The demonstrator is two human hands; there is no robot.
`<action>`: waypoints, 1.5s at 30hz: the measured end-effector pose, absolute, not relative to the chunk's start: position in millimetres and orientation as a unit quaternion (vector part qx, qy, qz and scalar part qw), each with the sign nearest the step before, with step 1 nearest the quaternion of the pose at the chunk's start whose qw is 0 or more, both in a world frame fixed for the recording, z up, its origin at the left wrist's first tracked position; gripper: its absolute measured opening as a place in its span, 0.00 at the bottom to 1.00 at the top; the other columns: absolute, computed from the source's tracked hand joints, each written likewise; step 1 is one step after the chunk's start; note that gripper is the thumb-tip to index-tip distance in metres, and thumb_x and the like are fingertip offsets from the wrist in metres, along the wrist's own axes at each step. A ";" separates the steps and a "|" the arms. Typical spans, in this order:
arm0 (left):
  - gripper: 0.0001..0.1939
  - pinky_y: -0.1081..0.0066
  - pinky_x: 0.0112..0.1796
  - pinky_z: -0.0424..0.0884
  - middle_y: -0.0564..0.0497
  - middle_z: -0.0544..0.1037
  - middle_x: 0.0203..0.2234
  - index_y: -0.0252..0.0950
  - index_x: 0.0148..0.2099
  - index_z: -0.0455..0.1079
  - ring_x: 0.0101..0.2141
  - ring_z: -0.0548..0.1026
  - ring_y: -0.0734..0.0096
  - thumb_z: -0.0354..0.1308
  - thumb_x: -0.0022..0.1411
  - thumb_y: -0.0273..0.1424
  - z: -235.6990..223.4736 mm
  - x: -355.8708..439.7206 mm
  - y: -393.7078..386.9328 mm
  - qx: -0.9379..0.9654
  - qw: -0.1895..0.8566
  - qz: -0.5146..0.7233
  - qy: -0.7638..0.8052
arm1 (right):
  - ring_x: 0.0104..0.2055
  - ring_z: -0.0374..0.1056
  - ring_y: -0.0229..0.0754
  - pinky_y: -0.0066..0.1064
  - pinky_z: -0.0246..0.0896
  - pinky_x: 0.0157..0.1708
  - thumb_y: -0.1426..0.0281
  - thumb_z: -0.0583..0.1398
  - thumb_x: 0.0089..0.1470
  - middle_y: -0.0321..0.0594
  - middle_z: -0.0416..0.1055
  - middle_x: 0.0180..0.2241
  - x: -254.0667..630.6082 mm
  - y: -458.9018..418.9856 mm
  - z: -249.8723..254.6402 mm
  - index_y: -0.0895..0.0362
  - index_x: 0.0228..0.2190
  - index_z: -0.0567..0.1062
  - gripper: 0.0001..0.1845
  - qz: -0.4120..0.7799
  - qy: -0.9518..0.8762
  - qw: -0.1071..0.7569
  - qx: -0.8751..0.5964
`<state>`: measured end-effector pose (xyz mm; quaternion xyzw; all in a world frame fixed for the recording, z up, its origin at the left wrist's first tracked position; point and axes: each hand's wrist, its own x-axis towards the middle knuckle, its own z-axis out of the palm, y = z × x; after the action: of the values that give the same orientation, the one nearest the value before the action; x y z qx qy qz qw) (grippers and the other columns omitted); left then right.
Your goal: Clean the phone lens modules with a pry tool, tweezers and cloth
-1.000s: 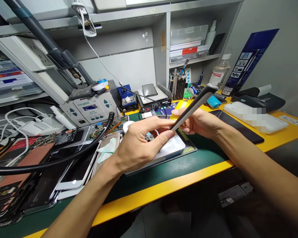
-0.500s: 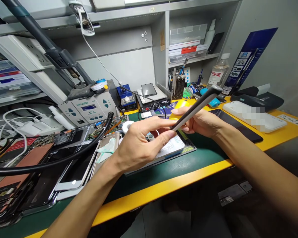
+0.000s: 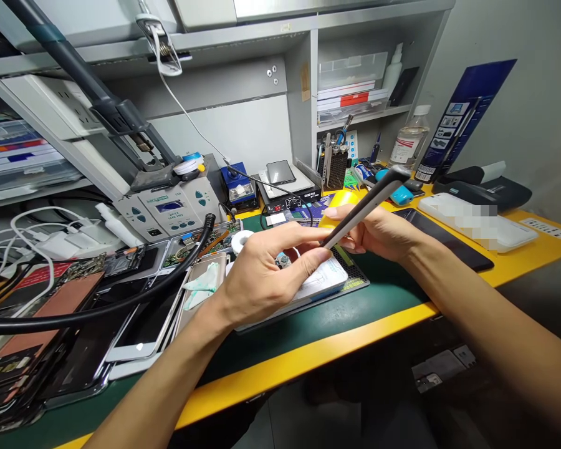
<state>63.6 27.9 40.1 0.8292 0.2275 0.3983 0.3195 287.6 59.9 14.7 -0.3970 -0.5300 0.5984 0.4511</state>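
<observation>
My left hand (image 3: 266,268) pinches the near end of a slim dark phone (image 3: 367,204), seen almost edge-on, between thumb and fingers. It tilts up to the right, in front of my right hand (image 3: 383,234). My right fingers are curled around a roll of yellow tape (image 3: 340,204), partly hidden by the hand and the phone. Whether they also touch the phone I cannot tell. Below my hands lies a flat white box (image 3: 327,274) with line drawings, on a dark perforated plate (image 3: 359,274). A white ring-shaped roll (image 3: 238,240) sits beside my left hand.
Phone parts and screens (image 3: 143,318) are stacked at left, crossed by a thick black hose (image 3: 121,313). A soldering station (image 3: 172,209) stands behind. On the right are a dark tablet-like panel (image 3: 449,240), a white case (image 3: 509,234) and a clear bottle (image 3: 409,140).
The view has shifted slightly, so the background sits a little lower on the left. Both hands keep their holds, and the phone's far end shows slightly lower and further left.
</observation>
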 end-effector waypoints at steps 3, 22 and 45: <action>0.11 0.72 0.38 0.76 0.46 0.84 0.39 0.35 0.50 0.82 0.41 0.80 0.65 0.62 0.68 0.28 39.8 63.7 28.2 0.831 0.314 0.398 0.229 | 0.16 0.56 0.32 0.24 0.47 0.12 0.61 0.70 0.51 0.35 0.67 0.17 287.2 59.4 14.6 0.57 0.21 0.76 0.16 0.598 -0.543 0.450 -0.380; 0.11 0.72 0.37 0.75 0.47 0.83 0.37 0.35 0.50 0.82 0.40 0.79 0.66 0.62 0.68 0.28 40.2 64.2 28.0 0.829 0.317 0.400 0.227 | 0.15 0.54 0.33 0.25 0.48 0.13 0.60 0.70 0.49 0.33 0.63 0.13 286.4 58.5 16.9 0.57 0.16 0.74 0.19 0.585 -0.539 0.462 -0.392; 0.11 0.72 0.38 0.75 0.46 0.84 0.38 0.35 0.50 0.82 0.39 0.79 0.66 0.62 0.68 0.28 39.6 63.3 28.2 0.830 0.315 0.400 0.230 | 0.16 0.54 0.32 0.25 0.47 0.13 0.61 0.70 0.50 0.33 0.64 0.15 287.6 59.6 15.5 0.56 0.19 0.74 0.16 0.582 -0.544 0.466 -0.385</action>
<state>63.3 28.2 39.6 0.8295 0.2298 0.3999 0.3148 287.6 59.6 15.5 -0.3851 -0.5442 0.5818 0.4658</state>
